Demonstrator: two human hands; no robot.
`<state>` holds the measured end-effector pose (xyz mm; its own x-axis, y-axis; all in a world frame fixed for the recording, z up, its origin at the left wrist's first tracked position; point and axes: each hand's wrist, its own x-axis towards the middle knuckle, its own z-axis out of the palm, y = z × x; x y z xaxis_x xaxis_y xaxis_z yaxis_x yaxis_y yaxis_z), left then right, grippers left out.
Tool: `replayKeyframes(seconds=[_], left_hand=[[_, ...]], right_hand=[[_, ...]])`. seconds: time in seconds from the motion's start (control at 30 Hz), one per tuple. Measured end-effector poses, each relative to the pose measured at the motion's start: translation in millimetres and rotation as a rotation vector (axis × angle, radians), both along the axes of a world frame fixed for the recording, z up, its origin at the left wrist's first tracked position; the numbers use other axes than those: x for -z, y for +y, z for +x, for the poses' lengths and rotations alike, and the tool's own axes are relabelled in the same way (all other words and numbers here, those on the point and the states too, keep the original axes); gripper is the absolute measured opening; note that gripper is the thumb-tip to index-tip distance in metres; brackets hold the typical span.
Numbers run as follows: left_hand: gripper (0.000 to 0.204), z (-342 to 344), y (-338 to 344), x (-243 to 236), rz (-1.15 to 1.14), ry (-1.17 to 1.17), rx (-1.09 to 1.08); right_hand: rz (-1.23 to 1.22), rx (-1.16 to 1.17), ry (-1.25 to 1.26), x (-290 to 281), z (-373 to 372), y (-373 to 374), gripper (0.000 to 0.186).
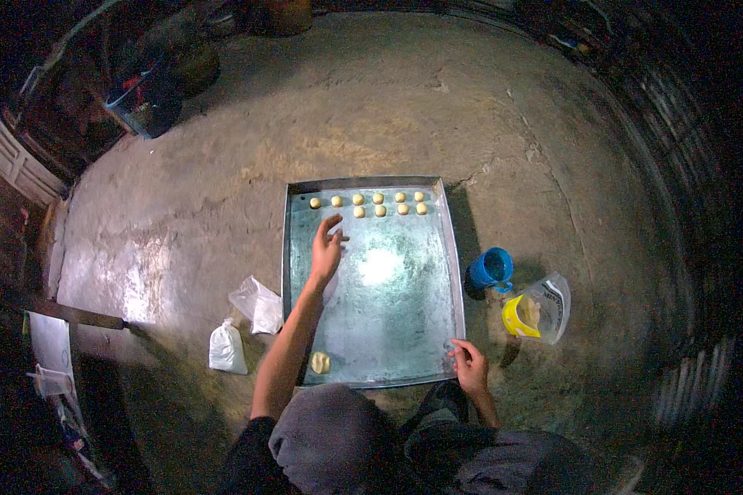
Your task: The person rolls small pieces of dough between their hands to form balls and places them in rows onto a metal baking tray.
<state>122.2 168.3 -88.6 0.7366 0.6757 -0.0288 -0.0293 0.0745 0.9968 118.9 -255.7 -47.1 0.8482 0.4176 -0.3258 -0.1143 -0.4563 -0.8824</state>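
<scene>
A shallow metal tray (371, 305) lies on the floor before me, with several pale dough balls (358, 200) in two rows along its far end. My left hand (328, 243) reaches over the tray just below the rows, fingers apart and nothing visible in them. A flattened lump of dough (320, 362) rests at the near left corner. My right hand (469, 363) is at the near right rim, fingers loosely bent and apart; whether it touches the rim is unclear.
Two white-filled plastic bags (227, 351) stand left of the tray. A blue mug (491, 266) and a clear bag with a yellow band (537, 309) are on the right. A blue bucket (140, 111) stands at the back left, and a wooden bar (87, 313) juts in at left.
</scene>
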Motion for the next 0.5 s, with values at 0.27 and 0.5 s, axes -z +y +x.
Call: replayKeyframes(seconds=[0.27, 0.5], left_hand=[[0.019, -208, -85, -86, 0.226, 0.185, -0.028], [0.023, -291, -128, -64, 0.733, 0.455, 0.237]], right_hand=[[0.119, -0.108, -0.037, -11, -13, 24, 0.026], [0.128, -0.555, -0.162, -5, -52, 101, 0.025]])
